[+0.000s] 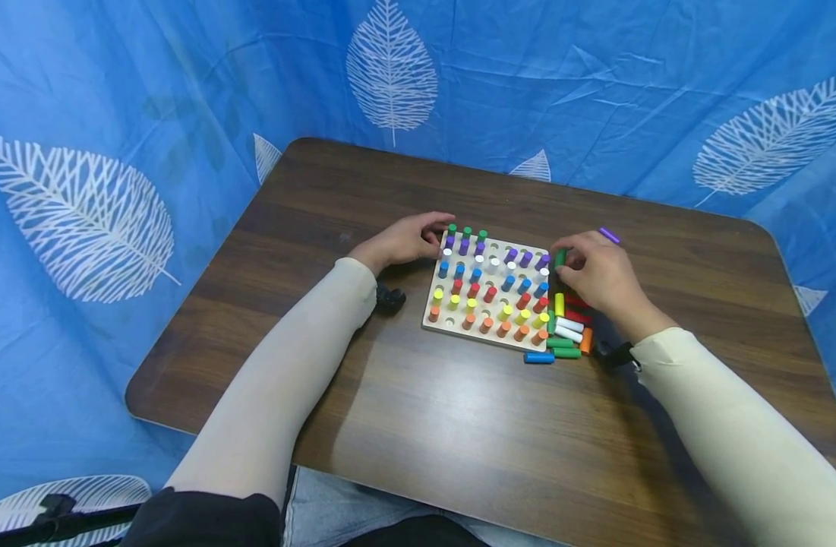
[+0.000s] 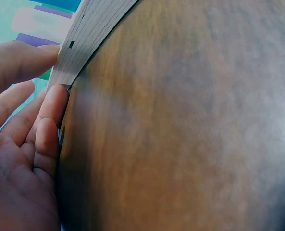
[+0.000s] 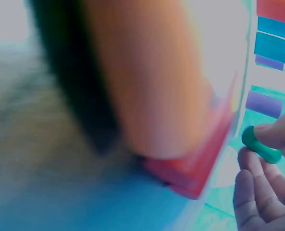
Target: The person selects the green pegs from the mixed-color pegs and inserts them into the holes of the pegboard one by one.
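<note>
A pale wooden pegboard (image 1: 484, 300) lies on the table with rows of coloured pegs standing in it. My left hand (image 1: 409, 240) holds the board at its far left corner. In the left wrist view the thumb (image 2: 24, 62) touches the rim of the board (image 2: 80, 43), and other fingers lie along its side. Just off the board's right edge, my right hand (image 1: 594, 266) pinches a green peg (image 3: 260, 144) between thumb and fingertips. Three green pegs (image 1: 467, 232) stand at the left of the board's farthest row.
Right of the board lie loose pegs: white (image 1: 569, 325), red (image 1: 578, 310), yellow (image 1: 559, 304), orange (image 1: 586, 341) and several green (image 1: 561, 343). A blue peg (image 1: 539, 358) lies at the near edge. Beyond my right hand lies a purple peg (image 1: 610, 235).
</note>
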`<state>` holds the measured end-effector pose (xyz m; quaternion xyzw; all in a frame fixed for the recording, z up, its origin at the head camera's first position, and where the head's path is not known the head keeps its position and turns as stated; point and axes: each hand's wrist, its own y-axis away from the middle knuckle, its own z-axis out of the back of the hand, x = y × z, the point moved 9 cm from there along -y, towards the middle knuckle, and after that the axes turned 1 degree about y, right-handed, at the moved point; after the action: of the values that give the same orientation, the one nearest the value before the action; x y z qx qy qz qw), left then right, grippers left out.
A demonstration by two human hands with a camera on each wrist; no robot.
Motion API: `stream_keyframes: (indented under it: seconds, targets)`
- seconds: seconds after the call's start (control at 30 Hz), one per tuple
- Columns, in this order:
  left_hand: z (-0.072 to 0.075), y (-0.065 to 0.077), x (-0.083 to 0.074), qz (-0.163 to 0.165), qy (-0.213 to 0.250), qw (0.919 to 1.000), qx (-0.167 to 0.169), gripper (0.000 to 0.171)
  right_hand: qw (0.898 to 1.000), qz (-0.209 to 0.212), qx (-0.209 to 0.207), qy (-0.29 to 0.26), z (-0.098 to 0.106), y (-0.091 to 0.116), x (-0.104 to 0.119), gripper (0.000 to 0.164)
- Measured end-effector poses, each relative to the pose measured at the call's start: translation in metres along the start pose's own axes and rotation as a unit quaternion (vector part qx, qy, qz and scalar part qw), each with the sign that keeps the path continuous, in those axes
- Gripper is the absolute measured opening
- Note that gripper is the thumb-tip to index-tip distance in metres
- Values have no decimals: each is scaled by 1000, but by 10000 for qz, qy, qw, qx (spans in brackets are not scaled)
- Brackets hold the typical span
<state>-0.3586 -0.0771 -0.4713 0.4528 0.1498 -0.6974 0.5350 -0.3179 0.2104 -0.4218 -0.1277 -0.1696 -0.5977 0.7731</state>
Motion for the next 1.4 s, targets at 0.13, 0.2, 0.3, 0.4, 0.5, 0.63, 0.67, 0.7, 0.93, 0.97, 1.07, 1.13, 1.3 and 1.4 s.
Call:
stream_keyframes:
  seconds: [0.13, 0.2, 0.3, 0.4, 0.5, 0.63, 0.67, 0.7, 0.93, 0.97, 1.07, 1.13, 1.3, 1.4]
  targets:
    - [5, 1, 0, 13, 25, 10000, -27, 68, 9985, 246, -480, -82, 15, -6, 12, 31]
    - [7, 2, 0, -8, 26, 10000, -53, 68, 9972, 331, -665, -82, 20, -9, 18, 24]
    - [10, 3, -1, -72, 11, 9999, -79, 69, 9958, 415, -818, -62, 26, -14, 25, 16]
    - [14, 3, -1, -131, -31, 9998, -110, 70, 9960, 457, -763, 37, 28, -21, 30, 19]
    - [18, 5, -1, -126, -34, 9998, -157, 70, 9977, 514, -412, 178, 27, -33, 39, 26]
    - [23, 6, 1, -57, 30, 9998, -183, 69, 9951, 793, 337, 488, 20, -52, 62, 27]
    - [24, 7, 2, -42, 51, 9998, -188, 68, 9929, 879, 549, 580, 18, -57, 69, 27]
    - [25, 7, 2, -30, 68, 9998, -188, 68, 9903, 965, 740, 676, 15, -62, 76, 27]
    - [27, 6, 5, -30, 76, 9996, -270, 68, 9636, 1345, 1862, 1367, -13, -94, 112, 26]
    - [26, 6, 6, -17, 78, 9996, -267, 68, 9603, 1388, 1915, 1477, -15, -98, 113, 26]
    - [22, 5, 5, -8, 68, 9997, -220, 68, 9546, 1486, 1837, 1816, -18, -113, 115, 27]
    - [19, 5, 5, -10, 86, 9998, -194, 68, 9520, 1480, 1804, 1981, -19, -123, 112, 32]
    - [8, 7, -1, -232, 227, 9994, -70, 69, 9433, 1413, 2135, 2114, -28, -138, 98, 38]
    - [0, 9, -3, -301, 183, 9993, 80, 71, 9410, 1534, 2158, 2110, -31, -141, 90, 34]
